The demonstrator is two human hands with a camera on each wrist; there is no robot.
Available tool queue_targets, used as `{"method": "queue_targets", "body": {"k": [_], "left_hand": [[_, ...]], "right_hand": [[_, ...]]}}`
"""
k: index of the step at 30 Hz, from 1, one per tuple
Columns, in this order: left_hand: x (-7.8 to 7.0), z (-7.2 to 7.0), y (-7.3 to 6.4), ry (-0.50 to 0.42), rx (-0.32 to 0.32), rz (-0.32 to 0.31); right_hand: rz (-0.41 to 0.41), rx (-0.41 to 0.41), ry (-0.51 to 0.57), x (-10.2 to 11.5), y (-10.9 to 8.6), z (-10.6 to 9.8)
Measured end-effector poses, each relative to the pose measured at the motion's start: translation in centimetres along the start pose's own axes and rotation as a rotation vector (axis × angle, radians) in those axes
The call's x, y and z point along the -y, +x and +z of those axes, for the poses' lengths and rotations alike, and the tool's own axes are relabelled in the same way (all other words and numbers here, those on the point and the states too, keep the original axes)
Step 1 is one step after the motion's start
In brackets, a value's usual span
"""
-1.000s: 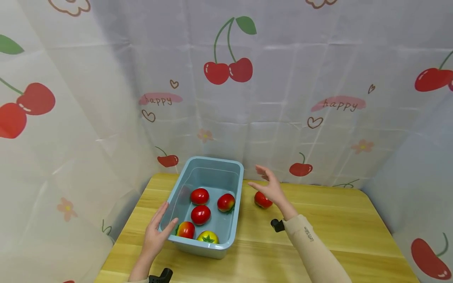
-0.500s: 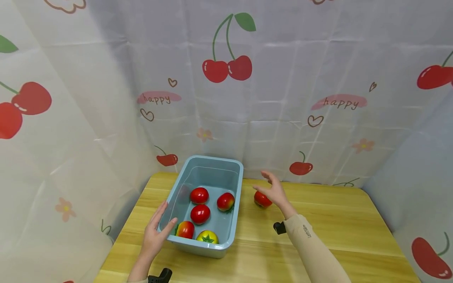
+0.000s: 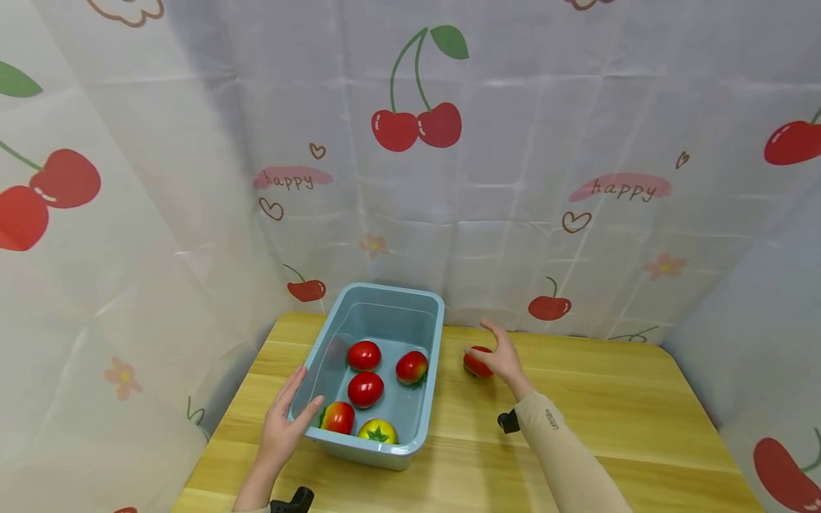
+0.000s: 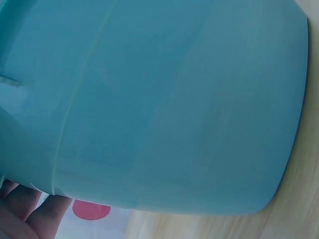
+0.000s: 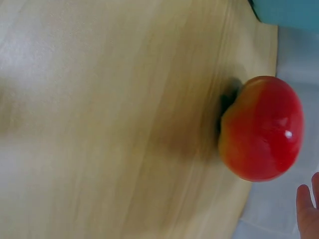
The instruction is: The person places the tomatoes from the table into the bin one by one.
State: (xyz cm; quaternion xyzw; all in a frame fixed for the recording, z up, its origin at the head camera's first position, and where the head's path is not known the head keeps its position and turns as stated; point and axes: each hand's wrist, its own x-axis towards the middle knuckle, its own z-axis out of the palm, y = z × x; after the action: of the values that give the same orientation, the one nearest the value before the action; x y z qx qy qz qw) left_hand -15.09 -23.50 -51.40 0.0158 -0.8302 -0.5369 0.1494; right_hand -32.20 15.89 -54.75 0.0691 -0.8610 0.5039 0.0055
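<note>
In the head view a red tomato (image 3: 479, 363) with a yellowish underside sits on the table, right of a blue plastic bin (image 3: 420, 420). My right hand (image 3: 505, 360) is over it, thumb and fingers spread apart, partly covering it; the right wrist view shows the tomato (image 5: 263, 130) with the fingertips (image 5: 304, 199) off to one side. My left hand (image 3: 282, 427) lies at the bin's near left corner, fingers straight along the side and thumb by the front rim. In the left wrist view its fingers (image 4: 47, 214) show beside the bin wall (image 4: 174, 109).
Inside the bin lie several tomatoes, including a red one (image 3: 364, 355), another at the right wall (image 3: 411, 367) and a yellow one (image 3: 378, 431) with its green calyx up. The wooden table (image 3: 609, 413) ends at a cherry-printed curtain (image 3: 500, 214) behind.
My right hand has come down and slightly to the right, closer over the lone tomato. The left hand stays at the bin's corner, and the tomatoes have not moved.
</note>
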Motion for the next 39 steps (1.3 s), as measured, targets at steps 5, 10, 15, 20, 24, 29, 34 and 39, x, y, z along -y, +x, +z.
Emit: {"method": "queue_targets", "body": {"k": [5, 10, 15, 20, 24, 29, 34, 39], "left_hand": [[-0.1, 0.0, 0.0, -0.002, -0.004, 0.005], [-0.1, 0.1, 0.0, -0.004, 0.001, 0.009], [-0.1, 0.2, -0.1, -0.015, 0.002, 0.004], [-0.1, 0.2, -0.2, -0.017, -0.007, 0.011], [0.0, 0.2, -0.1, -0.017, -0.005, 0.014], [0.1, 0.1, 0.0, -0.013, -0.004, 0.010], [0.1, 0.1, -0.1, -0.003, -0.004, -0.002], [0.1, 0.1, -0.1, 0.003, -0.004, -0.011]], "right_hand": [[-0.018, -0.021, 0.021, -0.8, -0.4, 0.4], [0.040, -0.012, 0.019, -1.5, -0.6, 0.6], [0.116, 0.009, -0.009, -2.4, -0.3, 0.8], [0.120, 0.003, -0.022, -3.2, -0.4, 1.1], [0.117, 0.002, -0.009, -3.3, -0.6, 1.3], [0.131, 0.008, -0.022, -3.4, -0.9, 1.7], [0.122, -0.006, -0.020, -3.7, -1.4, 1.9], [0.133, -0.009, 0.001, -3.7, -1.6, 1.9]]}}
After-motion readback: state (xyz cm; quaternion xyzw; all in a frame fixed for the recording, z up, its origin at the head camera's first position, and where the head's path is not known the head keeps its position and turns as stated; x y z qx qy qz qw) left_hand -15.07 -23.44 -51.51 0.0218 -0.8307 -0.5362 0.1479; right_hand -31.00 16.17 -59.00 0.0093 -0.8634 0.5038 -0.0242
